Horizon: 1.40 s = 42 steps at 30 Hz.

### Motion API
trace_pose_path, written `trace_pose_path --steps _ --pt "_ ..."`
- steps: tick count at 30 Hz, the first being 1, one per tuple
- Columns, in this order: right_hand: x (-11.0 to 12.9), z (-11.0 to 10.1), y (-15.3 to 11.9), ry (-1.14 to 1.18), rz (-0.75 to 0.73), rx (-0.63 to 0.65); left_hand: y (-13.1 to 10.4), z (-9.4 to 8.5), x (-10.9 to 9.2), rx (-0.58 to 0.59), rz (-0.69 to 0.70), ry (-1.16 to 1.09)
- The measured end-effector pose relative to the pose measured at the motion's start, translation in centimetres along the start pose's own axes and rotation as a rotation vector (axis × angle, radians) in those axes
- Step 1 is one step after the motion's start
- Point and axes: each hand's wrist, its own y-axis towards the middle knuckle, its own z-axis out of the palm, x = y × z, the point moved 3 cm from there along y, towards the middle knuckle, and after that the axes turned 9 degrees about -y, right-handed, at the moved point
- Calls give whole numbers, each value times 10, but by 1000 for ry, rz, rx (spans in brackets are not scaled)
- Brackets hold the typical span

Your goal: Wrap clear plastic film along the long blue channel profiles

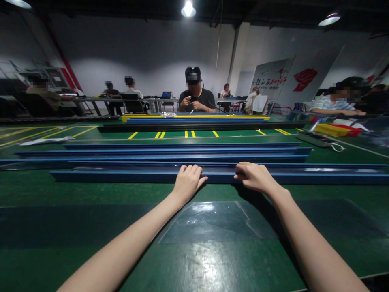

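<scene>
A long blue channel profile (115, 176) lies across the green table, nearest to me of several blue profiles. My left hand (189, 181) rests over its near wall, fingers curled over the top edge and thumb on the front face. To the right, my right hand (253, 176) has its fingers bent round the same profile's wall. Inside the channel, something clear and shiny (322, 170) catches the light. On the table under my forearms lies a flat, transparent sheet (209, 221) with creases.
More blue profiles (194, 152) lie just behind. Farther back are a black profile (200, 127) and a yellow one (243, 117). A person (197, 97) sits across the table; another (337, 101) is at the right, near a yellow tray (331, 129) and a dark flat item (316, 139).
</scene>
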Motion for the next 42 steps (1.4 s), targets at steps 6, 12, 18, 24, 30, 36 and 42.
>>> trace_pose_path --steps 6,12,18,24,30,36,42 --pt "2 -2 0 1 5 14 -1 3 2 -11 -25 -37" --pt "1 -1 0 6 7 19 0 4 2 -3 -45 -53" --pt "1 -1 -1 4 7 14 1 2 2 13 -65 -76" --pt "2 -1 0 15 5 18 3 0 3 38 -75 -87" --pt "1 0 0 30 5 27 4 -1 3 70 -91 -91" --pt "1 1 0 18 10 15 5 -1 4 88 -119 -117" --pt "2 0 1 6 9 24 6 -1 4 93 -134 -127"
